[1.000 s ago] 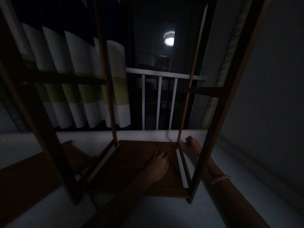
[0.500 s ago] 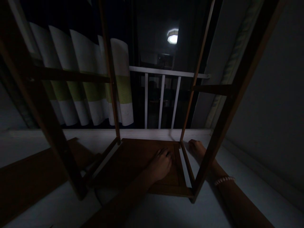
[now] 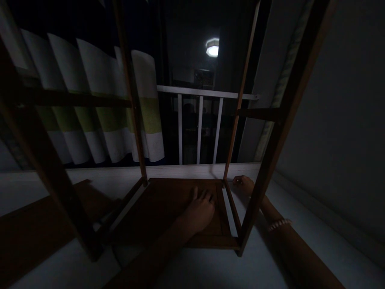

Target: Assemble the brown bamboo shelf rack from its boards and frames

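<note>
One panel (image 3: 168, 200) lies low inside the wooden frame (image 3: 266, 168), your left hand (image 3: 201, 210) on it, fingers loosely spread; your right hand (image 3: 244, 186), curled, pinch unclear, nears the white surface's (image 3: 210, 269) back edge; another board (image 3: 36, 233) lies outside, leftward.

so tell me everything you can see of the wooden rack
The wooden rack is dark brown and stands upright on a pale surface. Its four posts run out of the picture, joined front to back by crossbars low down and higher up. A flat brown panel lies low between them; whether it is fastened is unclear. The left hand lies over the panel, apparently touching it; the right hand is just outside the right side, contact unclear.
</note>
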Demonstrator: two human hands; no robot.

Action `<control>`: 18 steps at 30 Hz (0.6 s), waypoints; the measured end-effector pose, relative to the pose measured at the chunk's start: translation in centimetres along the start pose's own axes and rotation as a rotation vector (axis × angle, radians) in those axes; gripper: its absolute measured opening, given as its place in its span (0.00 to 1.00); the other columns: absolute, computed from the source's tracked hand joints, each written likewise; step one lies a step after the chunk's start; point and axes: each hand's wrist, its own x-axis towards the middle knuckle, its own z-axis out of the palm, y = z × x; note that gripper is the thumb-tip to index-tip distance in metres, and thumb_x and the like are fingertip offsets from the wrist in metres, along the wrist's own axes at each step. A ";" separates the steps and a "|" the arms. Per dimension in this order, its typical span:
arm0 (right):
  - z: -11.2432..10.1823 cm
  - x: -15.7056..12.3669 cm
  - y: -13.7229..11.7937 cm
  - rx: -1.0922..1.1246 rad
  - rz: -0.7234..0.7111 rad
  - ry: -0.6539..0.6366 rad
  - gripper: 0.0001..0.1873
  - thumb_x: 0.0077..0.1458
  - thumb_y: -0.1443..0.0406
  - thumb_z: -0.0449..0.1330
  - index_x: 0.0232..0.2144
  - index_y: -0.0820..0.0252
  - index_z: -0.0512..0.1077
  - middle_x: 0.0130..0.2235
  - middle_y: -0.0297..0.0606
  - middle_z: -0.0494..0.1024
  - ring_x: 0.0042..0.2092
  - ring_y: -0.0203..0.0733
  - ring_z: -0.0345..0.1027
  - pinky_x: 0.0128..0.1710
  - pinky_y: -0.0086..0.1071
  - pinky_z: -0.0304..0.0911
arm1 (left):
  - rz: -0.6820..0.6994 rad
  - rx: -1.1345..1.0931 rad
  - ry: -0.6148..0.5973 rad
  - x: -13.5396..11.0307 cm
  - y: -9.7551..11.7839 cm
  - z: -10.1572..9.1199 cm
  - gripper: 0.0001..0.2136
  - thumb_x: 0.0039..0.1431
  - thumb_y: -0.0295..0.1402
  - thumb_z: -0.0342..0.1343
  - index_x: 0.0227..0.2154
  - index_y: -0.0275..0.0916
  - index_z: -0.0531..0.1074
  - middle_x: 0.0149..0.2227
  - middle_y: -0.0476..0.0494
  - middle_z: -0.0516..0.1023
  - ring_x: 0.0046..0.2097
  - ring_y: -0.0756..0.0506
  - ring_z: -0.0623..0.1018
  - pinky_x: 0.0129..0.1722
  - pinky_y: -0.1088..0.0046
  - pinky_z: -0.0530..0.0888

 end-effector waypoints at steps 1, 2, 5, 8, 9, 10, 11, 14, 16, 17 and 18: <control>-0.1 0.0 -0.1 -0.006 0.008 -0.004 0.10 0.44 0.71 0.52 0.25 0.63 0.73 0.26 0.38 0.75 0.28 0.36 0.66 0.29 0.26 0.57 | 0.010 -0.021 -0.045 -0.2 0.3 -0.7 0.21 0.60 0.32 0.34 0.50 0.28 0.63 0.53 0.29 0.63 0.56 0.37 0.61 0.55 0.44 0.49; -0.2 0.1 -0.3 -0.009 0.013 -0.009 0.10 0.44 0.71 0.52 0.24 0.63 0.73 0.25 0.38 0.75 0.27 0.36 0.66 0.28 0.25 0.57 | 0.023 -0.053 -0.100 -0.4 0.6 -1.4 0.22 0.60 0.35 0.34 0.51 0.28 0.62 0.55 0.28 0.62 0.57 0.36 0.60 0.55 0.44 0.49; -0.5 0.1 -0.8 0.001 0.028 -0.020 0.09 0.45 0.72 0.52 0.22 0.64 0.73 0.21 0.38 0.74 0.24 0.35 0.66 0.25 0.25 0.56 | 0.079 -0.175 -0.286 -1.1 1.0 -3.6 0.30 0.57 0.48 0.38 0.53 0.28 0.60 0.58 0.28 0.56 0.58 0.35 0.58 0.56 0.48 0.50; -0.8 0.2 -1.5 0.033 0.063 -0.007 0.08 0.46 0.72 0.53 0.23 0.64 0.73 0.19 0.37 0.73 0.22 0.35 0.66 0.25 0.25 0.56 | 0.132 -0.233 -0.373 -1.6 1.1 -4.9 0.40 0.47 0.56 0.46 0.58 0.34 0.50 0.61 0.30 0.49 0.61 0.33 0.51 0.56 0.47 0.49; -0.8 0.2 -1.7 0.048 0.083 0.003 0.07 0.46 0.72 0.54 0.25 0.64 0.72 0.19 0.37 0.73 0.22 0.35 0.66 0.25 0.25 0.56 | 0.141 -0.238 -0.379 -1.6 1.0 -5.0 0.42 0.45 0.56 0.48 0.59 0.36 0.47 0.61 0.31 0.46 0.61 0.33 0.48 0.56 0.46 0.48; -0.8 0.2 -1.9 0.066 0.107 0.012 0.06 0.46 0.71 0.54 0.27 0.64 0.72 0.19 0.37 0.73 0.22 0.35 0.66 0.24 0.25 0.57 | 0.147 -0.241 -0.389 -1.6 1.0 -5.0 0.43 0.44 0.57 0.48 0.59 0.38 0.46 0.62 0.32 0.44 0.62 0.32 0.46 0.56 0.45 0.47; -0.9 0.2 -2.0 0.085 0.136 0.021 0.06 0.47 0.71 0.55 0.28 0.65 0.72 0.19 0.36 0.73 0.21 0.34 0.66 0.24 0.24 0.57 | 0.149 -0.246 -0.399 -1.6 1.0 -4.8 0.42 0.44 0.57 0.49 0.60 0.40 0.45 0.62 0.32 0.42 0.62 0.32 0.45 0.56 0.45 0.46; -0.8 0.2 -2.4 0.150 0.225 0.034 0.06 0.48 0.71 0.55 0.29 0.66 0.71 0.17 0.35 0.73 0.19 0.33 0.65 0.20 0.22 0.56 | 0.149 -0.279 -0.419 -1.5 0.9 -4.3 0.42 0.42 0.57 0.50 0.59 0.45 0.47 0.63 0.34 0.38 0.62 0.31 0.43 0.55 0.44 0.46; -0.8 0.2 -2.6 0.193 0.273 0.051 0.05 0.48 0.71 0.55 0.27 0.67 0.71 0.17 0.35 0.72 0.19 0.32 0.65 0.19 0.22 0.56 | 0.127 -0.300 -0.421 -1.5 0.9 -4.2 0.41 0.42 0.56 0.51 0.59 0.47 0.48 0.62 0.34 0.38 0.61 0.30 0.42 0.54 0.43 0.47; -0.8 0.1 -2.8 0.216 0.289 0.066 0.04 0.48 0.70 0.55 0.26 0.66 0.71 0.17 0.35 0.72 0.20 0.33 0.65 0.19 0.22 0.57 | 0.106 -0.305 -0.430 -1.6 0.9 -4.2 0.40 0.43 0.56 0.50 0.58 0.47 0.49 0.62 0.35 0.38 0.61 0.29 0.43 0.53 0.42 0.49; -0.9 0.1 -2.9 0.238 0.300 0.083 0.04 0.48 0.70 0.56 0.25 0.66 0.71 0.17 0.35 0.72 0.20 0.33 0.66 0.20 0.22 0.57 | 0.091 -0.309 -0.444 -1.5 0.8 -4.3 0.38 0.45 0.56 0.48 0.58 0.47 0.49 0.62 0.35 0.39 0.61 0.29 0.43 0.53 0.41 0.50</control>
